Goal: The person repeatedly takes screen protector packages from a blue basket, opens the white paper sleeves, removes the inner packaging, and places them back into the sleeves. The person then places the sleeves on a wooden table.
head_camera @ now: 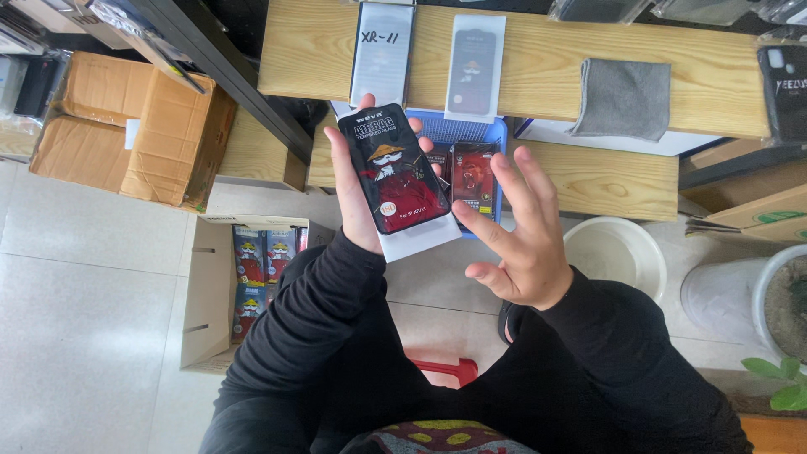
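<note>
a black and red flat package (397, 172) is clasped in the left hand (357, 181) above a blue basket (471, 134) of similar packs; the right hand (517, 235) is spread, holding nothing. a grey cloth (622, 98) is laid on the wooden shelf (538, 63), cardboard boxes (134, 126) on the tiled floor (84, 311).

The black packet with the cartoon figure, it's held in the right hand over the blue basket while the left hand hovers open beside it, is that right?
The hands are swapped. The head view shows the left hand holding the black packet over the blue basket, while the right hand hovers open beside it, fingers spread and holding nothing.
</note>
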